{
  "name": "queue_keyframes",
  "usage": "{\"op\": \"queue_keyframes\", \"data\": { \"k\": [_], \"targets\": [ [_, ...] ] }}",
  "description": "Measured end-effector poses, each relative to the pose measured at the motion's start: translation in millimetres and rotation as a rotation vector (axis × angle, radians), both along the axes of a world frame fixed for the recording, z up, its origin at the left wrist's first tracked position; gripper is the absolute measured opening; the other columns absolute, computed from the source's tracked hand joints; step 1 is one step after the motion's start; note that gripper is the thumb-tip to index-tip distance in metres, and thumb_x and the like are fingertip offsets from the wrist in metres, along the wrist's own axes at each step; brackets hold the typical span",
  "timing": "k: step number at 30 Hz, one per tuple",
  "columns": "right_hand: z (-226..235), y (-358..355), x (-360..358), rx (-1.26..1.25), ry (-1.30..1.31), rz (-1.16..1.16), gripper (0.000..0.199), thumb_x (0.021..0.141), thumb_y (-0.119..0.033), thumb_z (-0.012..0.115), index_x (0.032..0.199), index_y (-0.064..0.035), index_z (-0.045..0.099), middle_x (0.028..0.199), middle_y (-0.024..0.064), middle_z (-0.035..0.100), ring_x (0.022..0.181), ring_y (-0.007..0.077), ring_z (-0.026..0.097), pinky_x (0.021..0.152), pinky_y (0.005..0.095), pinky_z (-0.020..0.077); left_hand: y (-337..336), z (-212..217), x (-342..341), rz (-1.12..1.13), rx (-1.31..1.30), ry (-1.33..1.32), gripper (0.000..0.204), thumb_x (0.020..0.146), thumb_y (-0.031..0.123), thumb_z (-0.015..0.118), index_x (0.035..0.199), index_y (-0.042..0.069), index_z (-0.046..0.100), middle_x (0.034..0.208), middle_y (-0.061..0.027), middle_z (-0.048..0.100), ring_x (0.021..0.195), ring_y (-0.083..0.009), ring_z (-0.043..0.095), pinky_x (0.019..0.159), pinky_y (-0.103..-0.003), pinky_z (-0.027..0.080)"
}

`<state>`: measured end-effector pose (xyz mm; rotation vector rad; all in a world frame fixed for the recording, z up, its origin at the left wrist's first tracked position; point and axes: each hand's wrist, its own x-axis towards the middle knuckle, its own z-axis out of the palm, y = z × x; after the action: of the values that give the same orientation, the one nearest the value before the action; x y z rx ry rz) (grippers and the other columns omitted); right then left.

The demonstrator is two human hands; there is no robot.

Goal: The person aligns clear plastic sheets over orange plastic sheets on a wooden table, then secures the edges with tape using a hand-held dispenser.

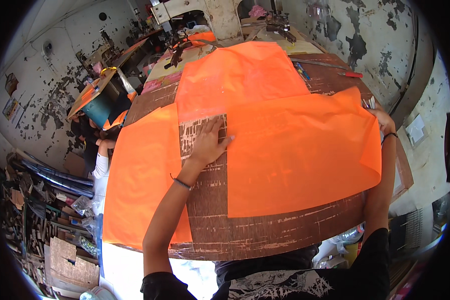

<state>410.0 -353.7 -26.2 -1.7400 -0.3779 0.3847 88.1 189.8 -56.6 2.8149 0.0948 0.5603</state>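
Note:
A large orange sheet [300, 160], thin like fabric or plastic, lies on the brown worn tabletop [207, 225] to the right. My left hand [208, 142] rests flat with its fingers spread on the bare strip beside it, the thumb touching the sheet's left edge. At the far right my right hand [383, 120] is closed at the sheet's lifted, curling side edge. Something pale and shiny shows by its fingertips, too small to name. Another orange sheet [140, 180] lies to the left, and orange material [240, 75] spreads across the table's far part.
A red-handled tool [351, 74] and several pens [302, 71] lie near the far right edge. A sewing machine [195, 12] stands beyond the table. To the left, another person's arm [103, 150] shows near a side table [97, 92]. Scrap wood [72, 262] fills the lower left.

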Motion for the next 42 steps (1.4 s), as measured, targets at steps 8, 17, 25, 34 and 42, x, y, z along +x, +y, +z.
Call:
{"op": "queue_keyframes", "data": {
  "k": [8,17,25,34,42],
  "targets": [
    [-29.4,-11.5,11.8,0.040,0.017,-0.146,0.022,0.089,-0.015,0.062,0.109,-0.0063,0.058,0.096,-0.0004,0.063,0.086,0.0085,0.061,0.074,0.0241,0.0504,28.2,-15.5,54.3,0.104,-0.008,0.017,0.077,0.090,0.055,0.054,0.139,-0.003,0.042,0.147,-0.0219,0.038,0.140,-0.0348,0.031,0.116,-0.048,0.020],
    [-14.7,22.6,-4.9,-0.017,-0.005,-0.223,0.027,0.089,-0.028,0.069,0.103,-0.0072,0.058,0.092,-0.0018,0.061,0.080,0.0072,0.058,0.069,0.0247,0.0488,28.8,-8.4,47.3,0.067,-0.040,0.015,0.064,0.092,0.049,0.054,0.136,0.004,0.048,0.146,-0.0175,0.041,0.137,-0.0333,0.035,0.115,-0.048,0.025],
    [89.1,60.8,-66.0,-0.132,-0.357,-0.086,0.026,0.086,-0.025,0.072,0.093,-0.0079,0.054,0.085,-0.0057,0.051,0.078,0.0072,0.046,0.072,0.0241,0.0407,-27.4,6.2,26.8,-0.056,0.139,0.108,0.091,0.084,0.065,0.054,0.142,-0.003,0.038,0.151,-0.0178,0.034,0.142,-0.0318,0.028,0.119,-0.043,0.016],
    [187.1,105.6,-118.2,-0.200,-0.874,-0.065,0.030,0.086,-0.027,0.071,0.093,-0.0047,0.052,0.084,-0.0037,0.047,0.081,0.0079,0.042,0.076,0.0256,0.0383,-38.9,5.6,13.0,-0.123,-0.171,0.007,0.035,0.082,0.036,0.071,0.097,0.004,0.070,0.103,-0.0151,0.068,0.101,-0.0320,0.062,0.092,-0.042,0.044],
    [194.3,98.2,-140.4,-0.411,-0.605,-0.189,0.027,0.087,-0.032,0.067,0.092,-0.0090,0.055,0.082,-0.0033,0.053,0.072,0.0072,0.049,0.063,0.0247,0.0415,-8.1,47.1,-39.4,-0.087,-0.301,-0.214,0.018,0.084,0.023,0.072,0.090,0.006,0.072,0.085,-0.0131,0.070,0.077,-0.0278,0.067,0.069,-0.036,0.052]
  ]
}}
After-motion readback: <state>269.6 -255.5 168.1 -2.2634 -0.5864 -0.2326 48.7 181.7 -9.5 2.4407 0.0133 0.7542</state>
